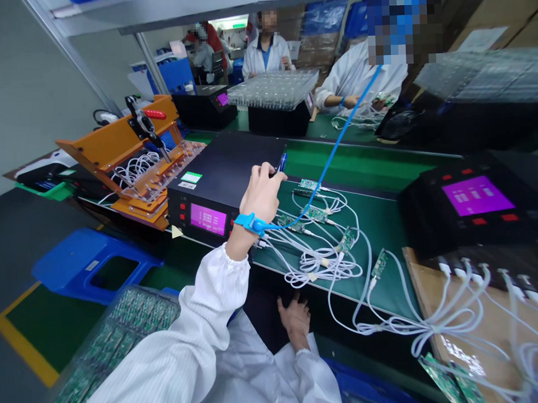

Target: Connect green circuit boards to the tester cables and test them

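Observation:
My left hand (262, 193), with a blue wrist strap (251, 223) and its cord, is over the right part of a black tester box (232, 167). Its fingers are closed around a blue pen (282, 162). Pink light comes from the box's screen (208, 219). To the right of this hand, small green circuit boards (317, 214) lie on the green bench mat, plugged into white cables (326, 261). Below the bench edge, near my lap, my right hand (295, 318) has its fingers spread and holds nothing.
An orange clamp fixture (117, 142) stands left of the box. Another tester (476, 200) sits at the right, beside cardboard with cables. A blue stool (90, 263) and a tray of boards (136, 312) are at lower left. People in white coats work across the bench.

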A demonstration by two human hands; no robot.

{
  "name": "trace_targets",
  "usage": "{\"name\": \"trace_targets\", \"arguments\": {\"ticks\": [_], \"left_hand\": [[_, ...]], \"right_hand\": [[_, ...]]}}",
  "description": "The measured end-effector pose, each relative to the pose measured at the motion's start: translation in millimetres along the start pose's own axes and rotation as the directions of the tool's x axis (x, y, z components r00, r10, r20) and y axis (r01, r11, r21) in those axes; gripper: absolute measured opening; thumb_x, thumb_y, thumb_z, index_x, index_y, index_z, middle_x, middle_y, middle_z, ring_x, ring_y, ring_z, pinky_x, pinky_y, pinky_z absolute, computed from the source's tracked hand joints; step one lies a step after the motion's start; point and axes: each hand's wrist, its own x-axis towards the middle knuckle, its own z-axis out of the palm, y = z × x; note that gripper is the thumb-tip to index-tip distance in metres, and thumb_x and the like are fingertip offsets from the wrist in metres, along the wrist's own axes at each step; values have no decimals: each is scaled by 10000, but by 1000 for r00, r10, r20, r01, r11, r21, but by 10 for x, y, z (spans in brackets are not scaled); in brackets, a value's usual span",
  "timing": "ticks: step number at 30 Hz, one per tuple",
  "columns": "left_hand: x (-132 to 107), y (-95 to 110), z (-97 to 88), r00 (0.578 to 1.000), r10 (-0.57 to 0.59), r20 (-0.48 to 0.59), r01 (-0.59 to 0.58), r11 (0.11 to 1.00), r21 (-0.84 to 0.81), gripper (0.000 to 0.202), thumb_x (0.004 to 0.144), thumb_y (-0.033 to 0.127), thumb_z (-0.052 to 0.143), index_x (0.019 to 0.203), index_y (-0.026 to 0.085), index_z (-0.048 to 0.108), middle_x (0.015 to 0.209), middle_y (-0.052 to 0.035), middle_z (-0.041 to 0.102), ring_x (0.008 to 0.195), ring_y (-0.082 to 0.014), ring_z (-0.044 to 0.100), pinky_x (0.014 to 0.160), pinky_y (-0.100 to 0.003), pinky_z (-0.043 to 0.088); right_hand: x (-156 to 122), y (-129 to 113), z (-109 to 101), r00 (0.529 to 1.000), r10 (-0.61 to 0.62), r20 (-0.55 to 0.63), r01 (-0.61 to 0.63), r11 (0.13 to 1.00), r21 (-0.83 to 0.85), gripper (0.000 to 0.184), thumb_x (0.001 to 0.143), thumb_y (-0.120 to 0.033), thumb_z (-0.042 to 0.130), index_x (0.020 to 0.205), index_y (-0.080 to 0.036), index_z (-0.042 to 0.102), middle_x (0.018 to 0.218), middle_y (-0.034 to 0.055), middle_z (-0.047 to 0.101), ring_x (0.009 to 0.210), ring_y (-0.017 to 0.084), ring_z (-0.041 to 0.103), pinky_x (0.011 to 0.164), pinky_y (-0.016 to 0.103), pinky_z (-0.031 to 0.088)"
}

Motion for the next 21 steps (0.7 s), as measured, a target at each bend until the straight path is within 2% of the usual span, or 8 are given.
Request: {"name": "trace_targets", "arguments": {"ticks": [21], "left_hand": [[-5,-6,9,1000,0,-11,-1,1000,-15,493,888,-68,476,1240,201,693,1273,-115,538,1268,-281,480,1110,-443,521]], "right_hand": [[19,20,30,1000,-8,-20,8,1000,6,817,1008,-554,481,1613,-21,351,1453,332,542,1282,406,607,1025,461,464]]}}
